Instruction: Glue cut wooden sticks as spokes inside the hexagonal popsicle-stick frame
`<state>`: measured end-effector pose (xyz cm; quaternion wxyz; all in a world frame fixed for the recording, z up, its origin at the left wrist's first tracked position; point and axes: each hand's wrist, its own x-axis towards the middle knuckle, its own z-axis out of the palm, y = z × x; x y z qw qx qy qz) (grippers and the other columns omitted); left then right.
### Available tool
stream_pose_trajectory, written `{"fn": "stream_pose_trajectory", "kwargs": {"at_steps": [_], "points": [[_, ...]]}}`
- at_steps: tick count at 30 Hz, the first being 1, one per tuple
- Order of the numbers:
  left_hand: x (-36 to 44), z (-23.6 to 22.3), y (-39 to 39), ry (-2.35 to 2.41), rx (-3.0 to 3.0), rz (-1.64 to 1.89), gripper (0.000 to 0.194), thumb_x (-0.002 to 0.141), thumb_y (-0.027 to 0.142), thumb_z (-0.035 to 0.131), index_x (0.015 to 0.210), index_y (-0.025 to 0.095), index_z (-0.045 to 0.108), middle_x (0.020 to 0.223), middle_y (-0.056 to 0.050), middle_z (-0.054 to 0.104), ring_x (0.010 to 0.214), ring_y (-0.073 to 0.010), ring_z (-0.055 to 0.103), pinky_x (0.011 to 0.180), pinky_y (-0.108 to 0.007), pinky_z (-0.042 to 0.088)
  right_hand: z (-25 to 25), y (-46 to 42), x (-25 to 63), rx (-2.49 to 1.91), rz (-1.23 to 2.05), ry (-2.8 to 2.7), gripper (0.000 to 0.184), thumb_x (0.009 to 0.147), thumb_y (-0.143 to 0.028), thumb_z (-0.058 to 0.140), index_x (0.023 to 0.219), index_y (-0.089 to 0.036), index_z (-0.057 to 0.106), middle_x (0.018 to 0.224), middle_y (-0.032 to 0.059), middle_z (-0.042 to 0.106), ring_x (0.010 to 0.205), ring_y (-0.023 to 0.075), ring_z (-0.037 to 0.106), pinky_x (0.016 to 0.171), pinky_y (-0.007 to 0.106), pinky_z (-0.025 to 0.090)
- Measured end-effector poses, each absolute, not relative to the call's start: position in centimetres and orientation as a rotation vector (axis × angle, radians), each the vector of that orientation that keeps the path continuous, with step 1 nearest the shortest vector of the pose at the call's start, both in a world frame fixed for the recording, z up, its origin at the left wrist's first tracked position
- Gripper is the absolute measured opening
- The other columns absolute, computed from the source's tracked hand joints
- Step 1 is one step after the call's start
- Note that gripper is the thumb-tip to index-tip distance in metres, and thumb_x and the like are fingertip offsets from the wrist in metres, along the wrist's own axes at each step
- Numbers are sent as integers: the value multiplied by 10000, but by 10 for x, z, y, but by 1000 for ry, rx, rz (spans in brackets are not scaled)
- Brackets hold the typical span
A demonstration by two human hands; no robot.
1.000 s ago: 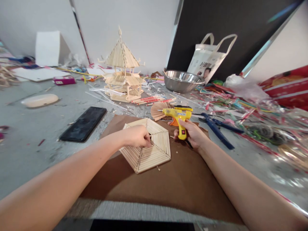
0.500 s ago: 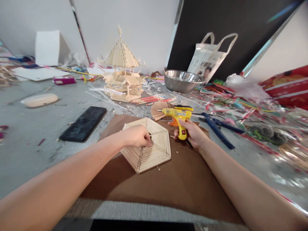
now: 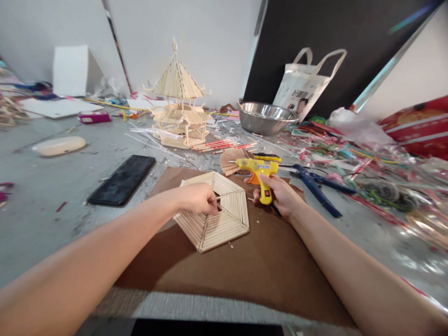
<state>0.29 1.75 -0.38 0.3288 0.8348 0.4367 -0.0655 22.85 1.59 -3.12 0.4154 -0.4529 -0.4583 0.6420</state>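
A hexagonal panel of pale wooden sticks (image 3: 220,226) lies on a brown sheet (image 3: 224,280), with a small dark gap near its centre. Over that centre, my left hand (image 3: 201,198) is closed, fingertips pinched down at the gap; whatever they hold is hidden or too small to make out. My right hand (image 3: 280,196) grips a yellow hot glue gun (image 3: 261,168) by its handle, just right of the panel. Its nozzle points left, above a fan of folded tan paper (image 3: 226,161), and an orange trigger shows by the fingers.
Behind stands a stick-built pavilion model (image 3: 180,107), near red-tipped sticks (image 3: 219,145) and a steel bowl (image 3: 266,119). A black phone (image 3: 122,179) lies left. Blue-handled pliers (image 3: 318,186) lie right, beside heaped plastic scraps (image 3: 378,182). A white tote bag (image 3: 297,88) leans behind.
My left fingertips have shifted very slightly to the left at the panel's centre. The glue gun and my right hand stay where they were.
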Motion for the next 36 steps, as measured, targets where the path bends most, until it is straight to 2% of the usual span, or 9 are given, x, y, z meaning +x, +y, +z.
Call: {"fn": "stream_pose_trajectory", "kwargs": {"at_steps": [15, 21, 30, 36], "points": [[5, -8, 16, 1217, 2208, -144, 262, 639, 340, 521, 779, 164, 655, 736, -42, 651, 638, -135, 532, 559, -222, 342, -25, 13, 223, -1154, 1606, -1121, 255, 816, -263, 364, 987, -129, 498, 456, 17, 567, 396, 120, 521, 427, 239, 465], [5, -10, 15, 1227, 2210, -120, 261, 637, 344, 526, 783, 171, 657, 750, -42, 653, 647, -138, 535, 576, -231, 349, -27, 14, 224, -1106, 1575, -1130, 223, 804, -235, 389, 984, -155, 493, 511, 9, 588, 413, 124, 528, 420, 244, 463], [4, -2, 14, 1180, 2245, -187, 262, 664, 334, 496, 772, 159, 658, 707, -24, 648, 612, -112, 519, 540, -199, 339, -26, 14, 224, -1156, 1611, -1111, 250, 815, -271, 367, 946, -119, 514, 447, 15, 559, 394, 115, 515, 434, 234, 461], [-3, -1, 19, 1037, 2222, -211, 265, 675, 277, 492, 865, 167, 640, 852, -16, 654, 719, -108, 553, 618, -172, 366, -32, 16, 227, -1120, 1619, -1126, 240, 805, -292, 396, 917, -124, 526, 475, 22, 569, 411, 114, 515, 428, 237, 456]]}}
